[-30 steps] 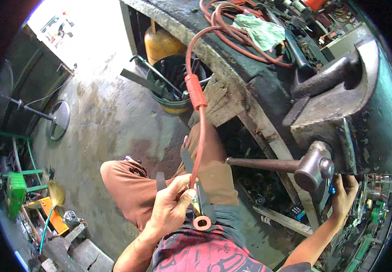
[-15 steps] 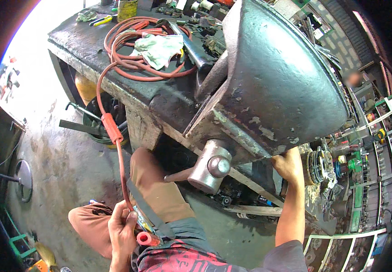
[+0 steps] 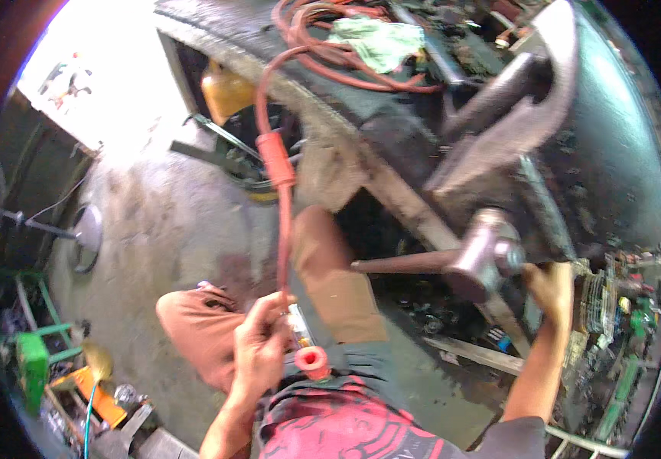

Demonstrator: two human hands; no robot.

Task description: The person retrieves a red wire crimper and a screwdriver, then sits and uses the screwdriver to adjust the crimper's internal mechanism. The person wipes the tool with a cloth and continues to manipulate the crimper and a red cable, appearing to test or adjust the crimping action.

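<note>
My left hand point(image 3: 260, 336) is closed around a red cable point(image 3: 285, 252) in front of my lap. Further up, a thicker red sleeve point(image 3: 275, 159) sits on the cable, which runs up to a coil on the workbench. Just beside that hand is a red tube-like piece point(image 3: 313, 361) with a round open end. Near it shows a small multicoloured strip point(image 3: 300, 327). A large metal bench vise point(image 3: 613, 168) stands at the right, with a round screw head point(image 3: 483, 256) and handle bar point(image 3: 407, 262). My right hand point(image 3: 551, 289) reaches up beneath the vise, its fingers hidden.
The workbench point(image 3: 323, 96) carries a pale cloth point(image 3: 376, 42) over the coil. Under its left end stands a yellow rounded container point(image 3: 227, 92); metal bars poke from a dark bucket point(image 3: 265, 191). Green frames and an orange piece point(image 3: 101, 394) lie at lower left.
My view has swung left and down, so the bench and vise appear further right and higher. My left hand still grips the cable; my right hand is still under the vise.
</note>
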